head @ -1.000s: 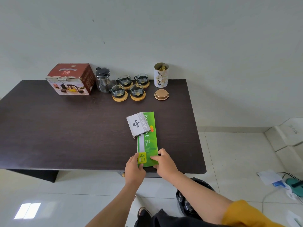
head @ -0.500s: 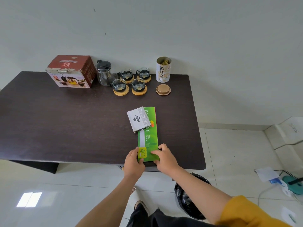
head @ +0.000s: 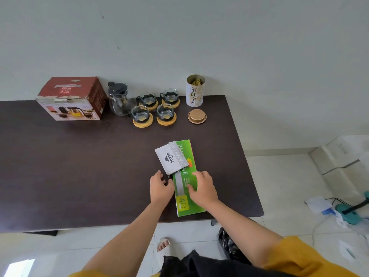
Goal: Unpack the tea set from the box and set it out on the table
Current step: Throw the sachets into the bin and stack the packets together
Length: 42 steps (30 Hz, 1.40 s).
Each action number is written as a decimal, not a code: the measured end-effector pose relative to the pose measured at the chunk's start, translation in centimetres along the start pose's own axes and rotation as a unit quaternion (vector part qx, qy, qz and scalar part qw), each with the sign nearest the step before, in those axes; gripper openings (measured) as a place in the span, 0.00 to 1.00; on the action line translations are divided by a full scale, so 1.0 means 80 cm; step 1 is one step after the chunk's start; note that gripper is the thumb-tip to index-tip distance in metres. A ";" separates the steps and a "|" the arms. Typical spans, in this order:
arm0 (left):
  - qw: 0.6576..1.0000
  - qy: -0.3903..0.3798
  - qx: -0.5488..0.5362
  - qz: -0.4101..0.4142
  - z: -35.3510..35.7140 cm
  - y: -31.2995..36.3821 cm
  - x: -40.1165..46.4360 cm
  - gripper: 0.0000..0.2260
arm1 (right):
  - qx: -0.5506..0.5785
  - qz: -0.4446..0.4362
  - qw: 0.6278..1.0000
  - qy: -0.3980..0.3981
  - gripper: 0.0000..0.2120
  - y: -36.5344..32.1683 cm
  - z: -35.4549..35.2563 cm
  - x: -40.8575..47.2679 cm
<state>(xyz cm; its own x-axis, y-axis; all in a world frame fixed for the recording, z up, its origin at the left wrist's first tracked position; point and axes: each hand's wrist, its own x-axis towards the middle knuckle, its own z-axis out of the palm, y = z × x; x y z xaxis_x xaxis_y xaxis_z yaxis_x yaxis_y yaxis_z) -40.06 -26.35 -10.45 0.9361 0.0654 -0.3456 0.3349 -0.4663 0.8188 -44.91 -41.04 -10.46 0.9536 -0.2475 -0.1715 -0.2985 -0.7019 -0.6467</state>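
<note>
The red tea-set box [head: 71, 98] stands at the table's far left. Beside it are a glass teapot [head: 118, 100] with a black lid and several glass cups [head: 154, 108] on round wooden coasters. A long green box [head: 184, 186] lies near the front edge, with a white stamp-pad box [head: 170, 157] partly on its far end. My left hand [head: 160, 187] is at the green box's left edge, fingers loosely curved, just below the stamp-pad box. My right hand [head: 203, 186] rests on top of the green box with its fingers laid across it.
An open tea tin [head: 195, 90] stands at the back right of the dark table [head: 60, 166], its gold lid [head: 197, 116] lying in front. A black bag [head: 229, 246] sits on the floor under the table's right corner. White boxes and cables lie at the right.
Both hands have slid from the green box's near end toward its middle. The green box has shifted slightly toward the near edge. The camera has moved closer.
</note>
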 end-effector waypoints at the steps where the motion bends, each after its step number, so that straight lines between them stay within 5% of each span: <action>1: 1.000 -0.006 0.002 -0.003 -0.002 0.003 0.013 0.27 | 0.002 0.012 1.000 0.002 0.22 -0.007 0.002 0.008; 15: 0.995 -0.098 0.016 -0.009 -0.001 0.040 0.122 0.07 | 0.054 0.185 0.980 0.049 0.17 -0.055 0.005 0.104; 32: 0.987 -0.136 0.024 -0.080 0.011 0.074 0.141 0.13 | 0.080 0.211 0.973 0.053 0.12 -0.056 -0.011 0.130; 35: 0.988 -0.126 0.009 -0.088 0.015 0.078 0.142 0.05 | 0.079 0.208 0.974 0.031 0.11 -0.048 -0.011 0.142; 42: 0.992 -0.083 -0.011 -0.098 0.024 0.087 0.135 0.11 | 0.070 0.194 0.978 -0.042 0.10 -0.047 -0.036 0.155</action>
<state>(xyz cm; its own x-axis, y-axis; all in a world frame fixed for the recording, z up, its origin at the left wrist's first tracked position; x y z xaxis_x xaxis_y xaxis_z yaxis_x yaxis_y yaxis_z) -27.86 -30.56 -9.35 0.8227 0.0064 -0.5684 0.5128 -0.4399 0.7373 -32.10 -43.37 -7.98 0.7709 -0.4169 -0.4815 -0.6361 -0.4658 -0.6151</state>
